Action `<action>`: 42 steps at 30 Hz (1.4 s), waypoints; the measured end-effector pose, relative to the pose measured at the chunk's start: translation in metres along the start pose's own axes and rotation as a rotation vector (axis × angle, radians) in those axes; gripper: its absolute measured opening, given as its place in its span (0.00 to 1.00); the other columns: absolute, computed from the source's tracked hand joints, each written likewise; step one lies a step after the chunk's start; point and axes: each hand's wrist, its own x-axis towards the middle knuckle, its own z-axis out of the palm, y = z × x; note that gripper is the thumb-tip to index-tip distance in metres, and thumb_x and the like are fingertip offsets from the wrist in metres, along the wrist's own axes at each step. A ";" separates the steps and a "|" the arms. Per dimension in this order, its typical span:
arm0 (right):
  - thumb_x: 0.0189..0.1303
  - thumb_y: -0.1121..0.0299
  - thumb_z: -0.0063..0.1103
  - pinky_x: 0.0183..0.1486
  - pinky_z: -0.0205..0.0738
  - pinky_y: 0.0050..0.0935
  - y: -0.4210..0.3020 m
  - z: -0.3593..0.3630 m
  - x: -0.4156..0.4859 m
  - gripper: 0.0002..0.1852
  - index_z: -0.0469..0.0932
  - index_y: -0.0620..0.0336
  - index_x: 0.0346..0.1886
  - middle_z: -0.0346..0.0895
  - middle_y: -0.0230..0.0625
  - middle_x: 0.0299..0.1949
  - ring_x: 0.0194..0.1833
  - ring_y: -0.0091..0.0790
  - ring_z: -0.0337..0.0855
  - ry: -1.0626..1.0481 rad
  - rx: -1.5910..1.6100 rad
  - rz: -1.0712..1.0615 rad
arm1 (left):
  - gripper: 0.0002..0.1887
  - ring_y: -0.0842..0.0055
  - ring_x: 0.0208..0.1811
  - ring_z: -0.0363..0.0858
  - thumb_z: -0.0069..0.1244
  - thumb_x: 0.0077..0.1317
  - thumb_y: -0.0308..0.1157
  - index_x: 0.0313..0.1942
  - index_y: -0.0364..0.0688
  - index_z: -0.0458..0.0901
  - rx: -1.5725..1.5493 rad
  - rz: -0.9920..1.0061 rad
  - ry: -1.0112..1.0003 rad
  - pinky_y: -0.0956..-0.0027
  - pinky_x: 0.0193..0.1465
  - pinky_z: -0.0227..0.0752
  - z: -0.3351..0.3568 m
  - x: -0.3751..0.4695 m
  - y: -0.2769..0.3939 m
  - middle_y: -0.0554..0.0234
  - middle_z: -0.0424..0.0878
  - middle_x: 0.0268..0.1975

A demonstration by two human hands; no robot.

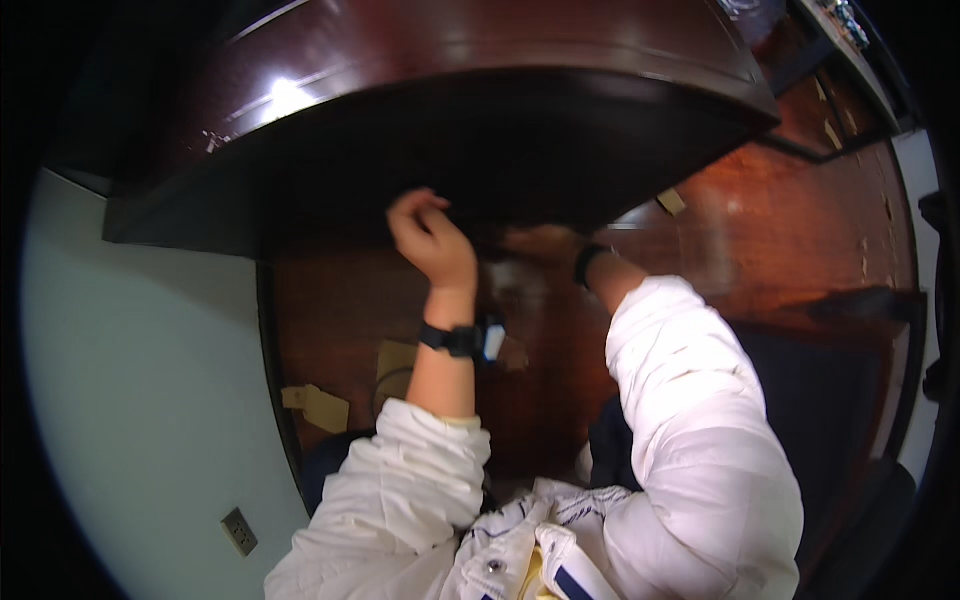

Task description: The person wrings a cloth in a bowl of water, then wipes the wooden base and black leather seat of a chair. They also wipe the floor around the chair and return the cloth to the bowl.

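Observation:
A glossy dark-red wooden piece of furniture, possibly a desk, spans the view before me, with a deep shadow under its curved edge. My left hand is raised against this dark area, its wrist bent and fingers curled. Whether its fingertips touch or hold anything is hidden in the dark. Lower and to the right, my right hand reaches into the shadow close to the floor. It is blurred, and what it touches cannot be made out. Both wrists wear black bands, the left one with a small device.
Reddish-brown wooden flooring lies beneath. Cardboard pieces are on the floor at left, and a small tan block lies at right. A pale wall with an electrical outlet borders the left side.

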 end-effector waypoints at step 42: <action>0.67 0.61 0.51 0.73 0.61 0.40 0.074 -0.039 -0.089 0.29 0.65 0.40 0.72 0.60 0.27 0.76 0.71 0.34 0.65 0.225 0.263 0.297 | 0.13 0.62 0.55 0.70 0.52 0.60 0.24 0.46 0.43 0.81 0.206 0.708 -0.260 0.61 0.62 0.61 0.011 0.007 0.037 0.59 0.79 0.50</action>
